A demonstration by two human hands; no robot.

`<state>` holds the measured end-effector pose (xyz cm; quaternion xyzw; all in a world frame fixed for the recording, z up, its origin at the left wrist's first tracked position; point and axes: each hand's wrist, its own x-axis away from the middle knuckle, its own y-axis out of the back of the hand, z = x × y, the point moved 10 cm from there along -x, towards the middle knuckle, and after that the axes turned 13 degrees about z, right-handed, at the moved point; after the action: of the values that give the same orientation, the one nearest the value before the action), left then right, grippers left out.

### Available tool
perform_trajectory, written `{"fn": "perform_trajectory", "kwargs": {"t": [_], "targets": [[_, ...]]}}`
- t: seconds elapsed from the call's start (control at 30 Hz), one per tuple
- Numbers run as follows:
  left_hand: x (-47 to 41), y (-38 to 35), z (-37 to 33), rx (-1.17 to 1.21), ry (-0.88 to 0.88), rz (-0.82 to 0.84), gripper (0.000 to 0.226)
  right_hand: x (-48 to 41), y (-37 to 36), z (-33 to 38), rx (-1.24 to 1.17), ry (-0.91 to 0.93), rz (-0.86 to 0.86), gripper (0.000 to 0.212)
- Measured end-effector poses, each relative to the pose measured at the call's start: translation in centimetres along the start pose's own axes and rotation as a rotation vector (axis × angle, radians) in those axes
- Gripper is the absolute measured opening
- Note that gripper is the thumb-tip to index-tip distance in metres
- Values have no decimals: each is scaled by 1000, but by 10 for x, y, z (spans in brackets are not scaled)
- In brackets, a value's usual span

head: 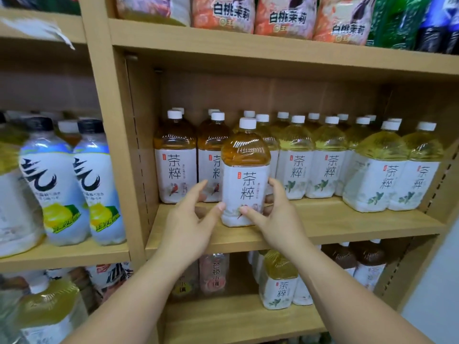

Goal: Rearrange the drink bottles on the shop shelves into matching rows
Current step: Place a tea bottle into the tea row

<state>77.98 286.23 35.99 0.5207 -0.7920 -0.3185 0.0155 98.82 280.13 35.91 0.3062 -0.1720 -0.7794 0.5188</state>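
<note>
An amber tea bottle with a white label and white cap stands upright near the front of the middle shelf. My right hand grips its lower right side, thumb across the label. My left hand is at its lower left, thumb tip touching the label and the fingers spread loosely behind. Behind it on the left stand two matching amber tea bottles. To the right run rows of yellow-green tea bottles with the same white label.
The left bay holds white-and-blue lemon drink bottles. Pink-orange labelled bottles fill the top shelf. The lower shelf carries a yellow-green tea bottle, dark brown bottles and pink bottles. An upright wooden post divides the bays.
</note>
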Motion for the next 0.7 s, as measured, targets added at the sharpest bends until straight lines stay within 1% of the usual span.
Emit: {"fn": "perform_trajectory", "kwargs": {"t": [0.1, 0.23, 0.43, 0.7], "targets": [[-8, 11, 0, 93, -47, -50, 60, -5, -19, 14, -9, 37, 26, 75], [-12, 20, 7, 65, -91, -124, 48, -8, -32, 22, -24, 66, 59, 73], [-20, 18, 15, 3, -76, -125, 51, -16, -36, 23, -33, 72, 82, 76], [-24, 19, 10, 84, -61, -136, 46, -25, -38, 21, -5, 85, 55, 73]]}}
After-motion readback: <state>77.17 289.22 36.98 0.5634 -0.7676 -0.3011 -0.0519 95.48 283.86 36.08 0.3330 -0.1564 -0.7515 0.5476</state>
